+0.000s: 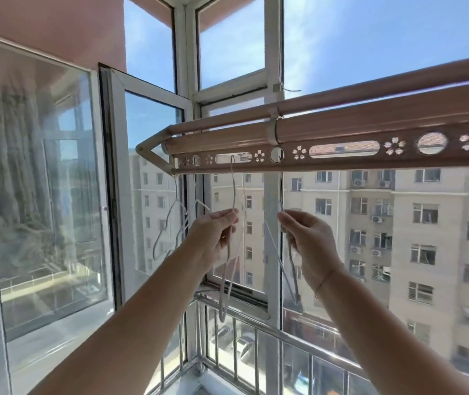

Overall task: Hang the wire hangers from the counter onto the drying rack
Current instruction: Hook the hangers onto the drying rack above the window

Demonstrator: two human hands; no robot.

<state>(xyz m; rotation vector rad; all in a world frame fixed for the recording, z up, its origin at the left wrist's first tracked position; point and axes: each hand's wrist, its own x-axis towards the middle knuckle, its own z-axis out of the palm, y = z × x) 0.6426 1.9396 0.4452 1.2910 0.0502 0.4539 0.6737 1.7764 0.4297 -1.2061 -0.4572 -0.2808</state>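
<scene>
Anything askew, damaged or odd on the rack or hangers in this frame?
Nothing stands out. The left hand pinches one hanger, the right hand another hanger, both hooked into holes of the rack; two more hangers hang at its left end.

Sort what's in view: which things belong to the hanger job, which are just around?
Job: drying rack; left hanger, pinched by left hand; right hanger, pinched by right hand; two hung hangers.
Around: open window; balcony railing; apartment block.
</scene>
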